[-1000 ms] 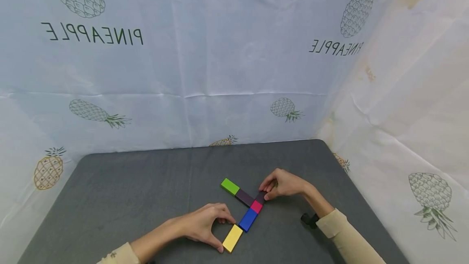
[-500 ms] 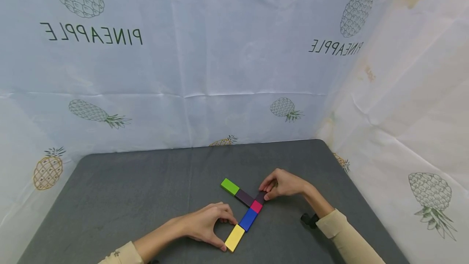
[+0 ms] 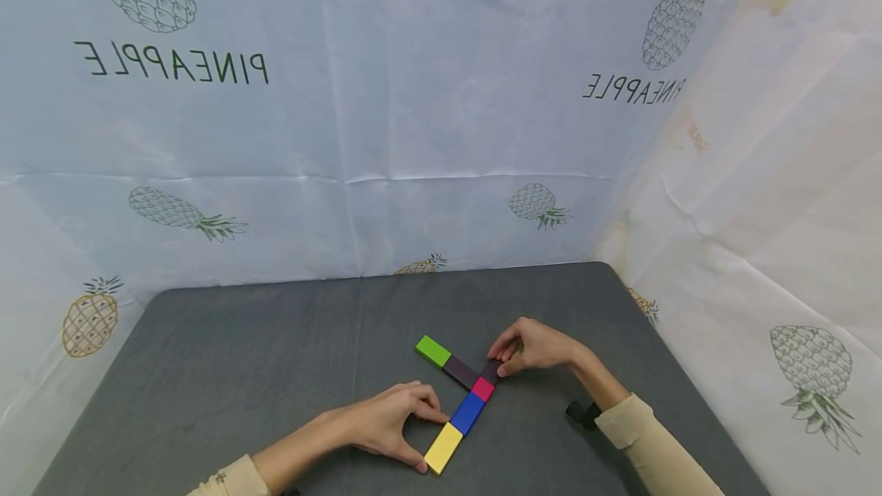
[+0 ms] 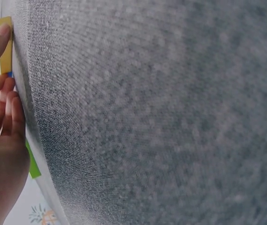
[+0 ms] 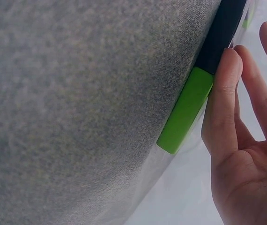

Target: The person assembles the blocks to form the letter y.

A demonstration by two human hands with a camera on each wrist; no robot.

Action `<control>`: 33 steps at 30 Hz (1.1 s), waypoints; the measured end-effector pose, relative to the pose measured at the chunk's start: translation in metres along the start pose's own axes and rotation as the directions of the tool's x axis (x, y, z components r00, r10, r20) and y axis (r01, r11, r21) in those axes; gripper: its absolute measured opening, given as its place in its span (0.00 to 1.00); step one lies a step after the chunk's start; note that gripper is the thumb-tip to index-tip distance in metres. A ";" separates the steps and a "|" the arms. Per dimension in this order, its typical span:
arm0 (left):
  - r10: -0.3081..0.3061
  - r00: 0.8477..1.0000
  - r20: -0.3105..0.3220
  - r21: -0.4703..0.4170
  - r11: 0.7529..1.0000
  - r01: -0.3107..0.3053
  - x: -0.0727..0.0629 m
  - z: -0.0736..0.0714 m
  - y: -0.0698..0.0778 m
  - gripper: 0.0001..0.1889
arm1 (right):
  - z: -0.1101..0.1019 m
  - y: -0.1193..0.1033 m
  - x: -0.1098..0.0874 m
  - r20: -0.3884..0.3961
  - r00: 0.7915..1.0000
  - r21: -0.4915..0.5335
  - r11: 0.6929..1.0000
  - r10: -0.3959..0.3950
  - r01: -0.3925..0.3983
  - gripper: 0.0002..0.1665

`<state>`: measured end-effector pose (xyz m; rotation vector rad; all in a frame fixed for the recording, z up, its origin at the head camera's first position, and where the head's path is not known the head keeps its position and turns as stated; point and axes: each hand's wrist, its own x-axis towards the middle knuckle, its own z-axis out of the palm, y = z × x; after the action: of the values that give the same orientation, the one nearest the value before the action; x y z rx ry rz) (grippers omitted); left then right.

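Observation:
Flat coloured blocks lie on the dark grey table. My left hand (image 3: pixel 389 423) holds a yellow block (image 3: pixel 444 448), thumb at its near end and a finger at its far end, close to a blue block (image 3: pixel 468 412). Beyond the blue one, in line, come a pink block (image 3: pixel 483 389) and a dark block (image 3: pixel 490 371), whose far end my right hand (image 3: pixel 536 346) pinches. A second dark block (image 3: pixel 460 372) branches off to the upper left and ends in a green block (image 3: pixel 433 350). In the left wrist view the thumb covers part of the yellow block (image 4: pixel 5 51).
A grey cloth-like surface (image 3: pixel 262 358) covers the table, with rounded far corners. Behind it and to the right hang white curtains (image 3: pixel 427 98) printed with pineapples. A small black object (image 3: pixel 583 414) sits at the right wrist.
The yellow block has shifted slightly right and away from me, its far end now against the blue block's near end. My left hand moved along with it; my right hand stayed put.

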<state>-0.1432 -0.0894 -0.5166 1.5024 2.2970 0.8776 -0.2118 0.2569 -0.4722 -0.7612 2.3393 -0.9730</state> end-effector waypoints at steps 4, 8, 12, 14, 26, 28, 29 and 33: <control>0.001 1.000 0.004 0.008 1.000 -0.001 0.000 0.001 0.000 0.33 | 0.000 0.000 -0.001 -0.003 1.000 0.000 1.000 0.004 -0.004 0.18; -0.006 1.000 0.008 0.011 1.000 0.006 0.000 0.001 0.001 0.34 | 0.000 0.000 -0.001 -0.001 1.000 0.001 1.000 0.000 0.000 0.18; -0.014 1.000 0.011 0.005 1.000 0.014 0.000 0.002 0.002 0.34 | 0.000 0.000 -0.001 0.000 1.000 0.001 1.000 -0.001 0.001 0.18; -0.018 1.000 0.014 0.002 1.000 0.018 -0.001 0.002 0.003 0.34 | 0.000 0.001 -0.001 0.000 1.000 0.001 1.000 -0.001 0.001 0.18; -0.023 1.000 0.005 -0.003 1.000 0.023 -0.003 0.001 0.004 0.34 | 0.000 -0.001 -0.002 0.001 1.000 0.000 1.000 -0.007 0.007 0.18; -0.022 1.000 0.003 -0.004 1.000 0.022 -0.003 0.001 0.004 0.34 | -0.001 -0.001 -0.002 0.002 1.000 -0.004 1.000 -0.007 0.007 0.18; -0.023 1.000 0.002 -0.005 1.000 0.023 -0.003 0.001 0.004 0.34 | -0.001 -0.002 -0.002 0.002 1.000 -0.005 1.000 -0.008 0.008 0.18; -0.029 1.000 0.000 -0.003 1.000 0.029 -0.003 0.001 0.005 0.34 | -0.001 -0.002 -0.001 0.003 1.000 -0.016 1.000 -0.012 0.012 0.18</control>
<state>-0.1380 -0.0904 -0.5150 1.4641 2.3110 0.8729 -0.2110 0.2571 -0.4701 -0.7832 2.3453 -0.9591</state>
